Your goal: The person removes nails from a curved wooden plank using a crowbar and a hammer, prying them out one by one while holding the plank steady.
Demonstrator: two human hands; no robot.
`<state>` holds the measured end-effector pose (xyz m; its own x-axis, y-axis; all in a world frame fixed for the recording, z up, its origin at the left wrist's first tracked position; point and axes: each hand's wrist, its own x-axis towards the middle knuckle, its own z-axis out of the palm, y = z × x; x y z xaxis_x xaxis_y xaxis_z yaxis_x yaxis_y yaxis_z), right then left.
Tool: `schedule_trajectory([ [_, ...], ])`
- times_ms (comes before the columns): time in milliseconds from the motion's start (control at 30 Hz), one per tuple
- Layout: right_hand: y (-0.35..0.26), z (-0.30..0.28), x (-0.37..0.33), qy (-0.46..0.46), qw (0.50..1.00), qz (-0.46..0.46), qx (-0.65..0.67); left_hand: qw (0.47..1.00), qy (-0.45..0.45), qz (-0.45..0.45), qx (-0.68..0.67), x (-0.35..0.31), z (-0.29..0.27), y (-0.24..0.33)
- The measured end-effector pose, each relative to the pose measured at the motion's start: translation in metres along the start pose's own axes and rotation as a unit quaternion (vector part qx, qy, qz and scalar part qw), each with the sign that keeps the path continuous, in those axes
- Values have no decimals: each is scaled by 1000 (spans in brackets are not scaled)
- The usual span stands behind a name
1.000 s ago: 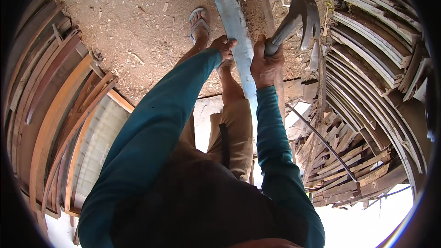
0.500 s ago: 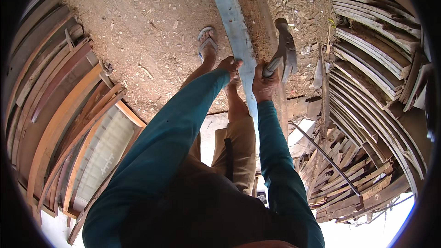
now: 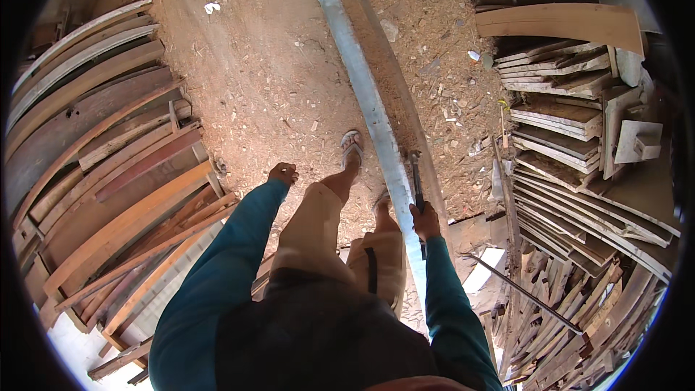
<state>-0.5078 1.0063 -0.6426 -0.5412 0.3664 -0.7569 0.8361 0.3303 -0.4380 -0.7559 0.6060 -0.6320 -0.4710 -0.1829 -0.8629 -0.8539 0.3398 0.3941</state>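
Note:
My right hand (image 3: 426, 221) is wrapped round the handle of a hammer (image 3: 418, 185), whose head points away from me. The hammer is over the right edge of a long board with worn pale-blue paint (image 3: 365, 94), which runs from far to near. My left hand (image 3: 284, 173) is off to the left of the board, above the dirt floor. Its fingers are curled closed, and a tiny pale spot shows at them; what they hold, if anything, is too small to make out.
Beside the blue board runs a brown plank (image 3: 387, 51). Stacked boards (image 3: 108, 152) line the left side, and more stacked planks (image 3: 572, 195) stand on the right. A thin dark rod (image 3: 521, 292) slants at the near right. Wood chips litter the dirt floor (image 3: 253, 80).
My left hand has moved left, away from the blue board. The hammer has swung from pointing right to pointing away from me. The view has shifted, showing more floor ahead.

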Motion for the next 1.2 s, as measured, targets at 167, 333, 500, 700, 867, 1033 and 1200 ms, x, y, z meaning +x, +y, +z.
schedule_trajectory([
  [167,-79,-39,-2,-92,983,146,69,998,35,-45,-5,-16,-75,0],
  [333,-117,-46,-1,-110,970,214,12,993,34,-102,-53,16,-82,20],
  [500,-126,-16,19,-78,958,274,-39,995,-20,-61,-79,72,-47,137],
  [700,-180,-17,38,-71,938,330,-73,989,-105,-43,-90,104,-57,214],
  [867,-204,-13,52,-76,934,340,-79,994,-78,-58,-44,101,-94,228],
  [1033,-224,2,68,-63,947,307,-67,991,-40,10,-128,103,-145,272],
  [1200,-297,-6,76,-53,959,256,-108,991,-33,37,-123,115,-148,329],
])
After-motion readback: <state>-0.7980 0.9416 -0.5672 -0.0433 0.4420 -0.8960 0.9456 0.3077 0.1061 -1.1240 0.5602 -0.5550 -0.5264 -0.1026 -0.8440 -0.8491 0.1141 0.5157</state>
